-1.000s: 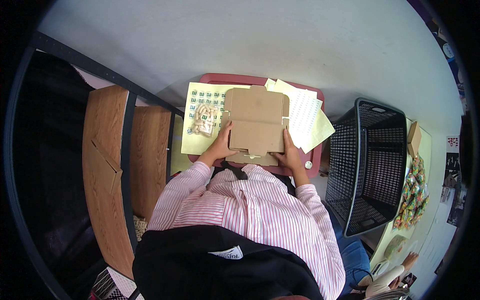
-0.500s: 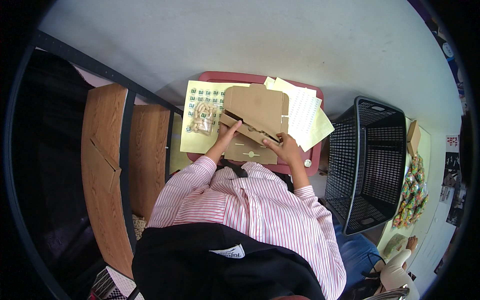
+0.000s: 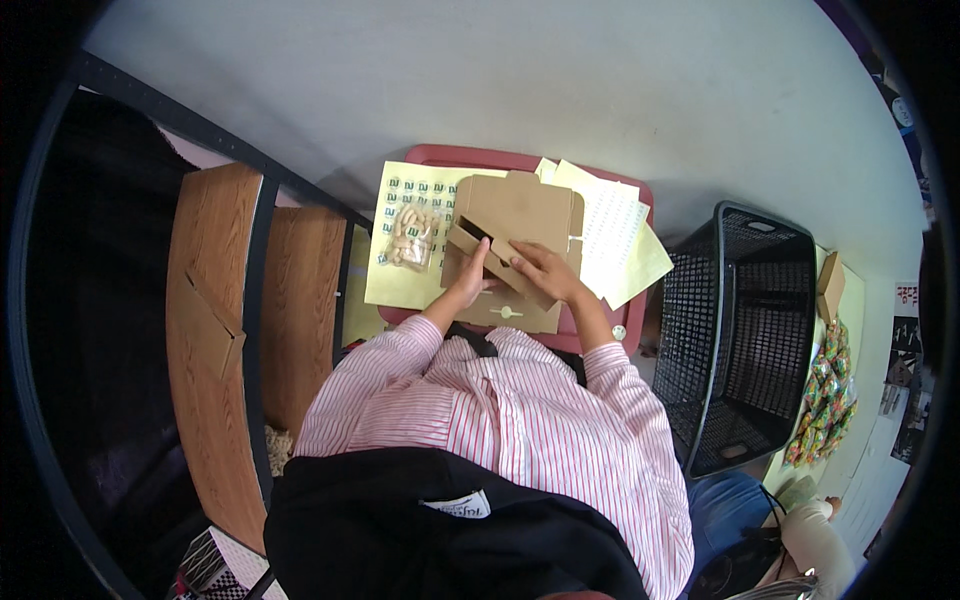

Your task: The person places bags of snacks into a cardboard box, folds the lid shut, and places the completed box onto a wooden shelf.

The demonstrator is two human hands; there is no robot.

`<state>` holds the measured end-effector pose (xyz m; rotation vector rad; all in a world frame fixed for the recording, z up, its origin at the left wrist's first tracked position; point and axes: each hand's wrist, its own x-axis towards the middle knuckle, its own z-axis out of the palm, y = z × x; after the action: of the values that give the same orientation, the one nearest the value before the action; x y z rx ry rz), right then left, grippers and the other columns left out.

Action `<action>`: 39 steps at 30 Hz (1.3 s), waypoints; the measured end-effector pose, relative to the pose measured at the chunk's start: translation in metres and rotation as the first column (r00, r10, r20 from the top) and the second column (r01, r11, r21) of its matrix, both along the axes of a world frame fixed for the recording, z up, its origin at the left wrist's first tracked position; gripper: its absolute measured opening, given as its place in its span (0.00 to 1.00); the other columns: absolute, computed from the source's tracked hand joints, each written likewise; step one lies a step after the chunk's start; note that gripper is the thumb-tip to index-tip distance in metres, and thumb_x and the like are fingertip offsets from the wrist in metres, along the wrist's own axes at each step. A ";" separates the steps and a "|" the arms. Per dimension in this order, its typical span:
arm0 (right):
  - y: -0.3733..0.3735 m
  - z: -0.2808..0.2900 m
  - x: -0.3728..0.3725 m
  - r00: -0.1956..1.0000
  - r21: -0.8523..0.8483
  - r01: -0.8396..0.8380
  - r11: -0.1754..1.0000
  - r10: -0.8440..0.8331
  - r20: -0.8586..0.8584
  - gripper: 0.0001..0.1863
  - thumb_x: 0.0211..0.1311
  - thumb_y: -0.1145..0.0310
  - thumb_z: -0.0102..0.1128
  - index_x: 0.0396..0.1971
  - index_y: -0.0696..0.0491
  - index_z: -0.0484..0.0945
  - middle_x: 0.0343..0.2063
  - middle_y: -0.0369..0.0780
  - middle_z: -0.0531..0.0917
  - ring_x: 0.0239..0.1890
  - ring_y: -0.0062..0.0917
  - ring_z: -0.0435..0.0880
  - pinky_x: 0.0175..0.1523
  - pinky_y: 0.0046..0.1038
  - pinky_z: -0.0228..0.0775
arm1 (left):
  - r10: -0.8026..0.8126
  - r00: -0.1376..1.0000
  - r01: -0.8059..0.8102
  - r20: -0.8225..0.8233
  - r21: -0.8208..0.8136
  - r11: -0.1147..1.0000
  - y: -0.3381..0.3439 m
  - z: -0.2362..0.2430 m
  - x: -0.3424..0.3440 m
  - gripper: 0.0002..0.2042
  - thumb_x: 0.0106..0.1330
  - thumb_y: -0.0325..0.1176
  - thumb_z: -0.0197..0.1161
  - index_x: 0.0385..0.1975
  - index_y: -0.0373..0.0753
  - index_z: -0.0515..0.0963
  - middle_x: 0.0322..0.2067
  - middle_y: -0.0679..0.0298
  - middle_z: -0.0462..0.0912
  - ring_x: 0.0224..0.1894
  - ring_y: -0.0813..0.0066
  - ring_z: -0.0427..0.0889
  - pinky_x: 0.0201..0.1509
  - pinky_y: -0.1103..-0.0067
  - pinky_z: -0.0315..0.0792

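Observation:
A small brown cardboard box (image 3: 506, 273), partly folded with a dark gap along its upper side, is tilted between my two hands. My left hand (image 3: 470, 280) grips its left part, the thumb laid over the edge. On its right part rests my right hand (image 3: 550, 272), fingers across the upper panel and closed around the side. Beneath the box lies a flat, unfolded cardboard blank (image 3: 520, 207). Left of it, a clear bag of pale, peanut-shaped pieces (image 3: 411, 238) lies on a yellow sticker sheet (image 3: 392, 282).
Under everything is a red tray-like surface (image 3: 450, 155). Sticker sheets (image 3: 612, 230) lie at its right, near a round sticker (image 3: 619, 332). A black basket (image 3: 735, 340) stands further right, beside colourful packets (image 3: 825, 395) and another person's sleeve (image 3: 815, 545). Wooden shelves (image 3: 215, 400) are at left.
My right hand has shifted left and up from the box's right end onto its upper panel. The box's open gap looks narrower at the right. My left hand keeps its hold.

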<state>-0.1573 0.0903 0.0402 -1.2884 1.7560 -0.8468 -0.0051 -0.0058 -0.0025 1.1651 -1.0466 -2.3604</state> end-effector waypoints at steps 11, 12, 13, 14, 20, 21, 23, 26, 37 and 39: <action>0.001 0.001 0.000 1.000 0.003 0.009 1.000 -0.009 0.013 0.28 0.61 0.50 0.46 0.55 0.54 0.67 0.52 0.51 0.69 0.53 0.42 0.70 0.56 0.33 0.62 | -0.024 1.000 0.025 0.006 -0.065 0.998 0.001 0.001 -0.006 0.33 0.63 0.57 0.45 0.61 0.44 0.45 0.57 0.58 0.55 0.56 0.62 0.64 0.49 0.59 0.70; 0.001 0.001 0.001 1.000 0.000 0.006 1.000 -0.006 0.012 0.28 0.60 0.50 0.46 0.55 0.54 0.66 0.52 0.51 0.69 0.52 0.42 0.70 0.56 0.33 0.62 | -0.017 1.000 0.018 0.014 -0.063 0.998 0.003 0.002 -0.006 0.33 0.63 0.57 0.44 0.61 0.45 0.45 0.58 0.59 0.55 0.57 0.62 0.62 0.50 0.58 0.69; 0.001 0.000 0.002 1.000 0.000 0.006 1.000 -0.006 -0.011 0.27 0.60 0.51 0.46 0.55 0.53 0.66 0.52 0.51 0.69 0.52 0.42 0.70 0.56 0.33 0.62 | -0.010 1.000 0.011 0.023 -0.061 0.998 0.004 0.003 -0.005 0.33 0.63 0.57 0.44 0.61 0.45 0.45 0.59 0.59 0.54 0.58 0.63 0.61 0.51 0.57 0.67; 0.001 0.000 0.002 0.999 0.001 0.007 1.000 -0.007 -0.034 0.27 0.60 0.51 0.46 0.55 0.52 0.67 0.52 0.50 0.69 0.52 0.43 0.70 0.56 0.34 0.62 | -0.005 1.000 0.006 0.011 -0.045 0.999 0.004 0.003 -0.005 0.33 0.63 0.57 0.44 0.61 0.45 0.45 0.58 0.59 0.54 0.58 0.63 0.61 0.51 0.57 0.67; 0.001 -0.004 0.005 0.995 -0.053 0.028 0.998 -0.033 -0.098 0.24 0.60 0.54 0.46 0.55 0.47 0.67 0.51 0.49 0.70 0.51 0.43 0.71 0.55 0.34 0.63 | 0.019 1.000 -0.019 0.004 -0.004 1.000 0.002 -0.001 -0.007 0.32 0.63 0.56 0.45 0.61 0.45 0.46 0.57 0.59 0.55 0.57 0.63 0.62 0.51 0.57 0.67; 0.000 -0.003 0.006 0.995 -0.054 0.028 0.998 -0.033 -0.093 0.23 0.60 0.55 0.46 0.55 0.46 0.67 0.51 0.49 0.70 0.51 0.43 0.71 0.55 0.34 0.64 | 0.029 1.000 -0.029 0.012 -0.009 1.000 0.003 0.001 -0.008 0.32 0.63 0.56 0.45 0.61 0.45 0.47 0.57 0.59 0.56 0.57 0.63 0.62 0.50 0.57 0.68; 0.000 -0.002 0.005 0.992 -0.041 0.022 0.999 -0.027 -0.122 0.23 0.60 0.55 0.46 0.55 0.46 0.67 0.50 0.49 0.71 0.50 0.43 0.72 0.54 0.35 0.64 | 0.024 1.000 -0.024 0.011 -0.010 1.000 0.003 0.002 -0.008 0.31 0.63 0.56 0.45 0.60 0.45 0.47 0.56 0.59 0.57 0.57 0.63 0.63 0.50 0.58 0.68; -0.001 0.004 0.006 0.986 -0.014 0.031 0.999 -0.033 -0.166 0.23 0.60 0.54 0.46 0.54 0.45 0.68 0.49 0.49 0.72 0.49 0.43 0.73 0.53 0.35 0.65 | -0.043 0.999 0.044 -0.017 0.025 0.999 0.002 -0.001 -0.008 0.31 0.64 0.55 0.45 0.60 0.45 0.48 0.55 0.59 0.57 0.56 0.63 0.64 0.48 0.60 0.69; 0.005 0.016 0.015 0.926 0.007 -0.087 0.996 0.083 -0.369 0.36 0.53 0.51 0.55 0.61 0.46 0.54 0.52 0.51 0.68 0.49 0.46 0.72 0.52 0.36 0.66 | -0.088 0.993 0.097 -0.074 0.126 0.987 0.007 0.006 -0.012 0.26 0.64 0.55 0.45 0.56 0.46 0.56 0.45 0.63 0.69 0.45 0.71 0.72 0.36 0.74 0.71; 0.005 0.012 0.014 0.929 0.002 -0.093 0.996 0.087 -0.359 0.40 0.50 0.52 0.59 0.62 0.46 0.53 0.52 0.51 0.68 0.49 0.46 0.72 0.52 0.37 0.66 | -0.054 0.998 0.058 -0.034 0.149 0.987 0.009 0.008 -0.013 0.25 0.64 0.55 0.45 0.55 0.46 0.57 0.43 0.64 0.70 0.41 0.73 0.72 0.34 0.76 0.70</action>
<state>-0.1430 0.0954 0.0524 -1.6002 1.9537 -0.5989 -0.0185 0.0032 0.0051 1.1616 -0.9171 -2.5299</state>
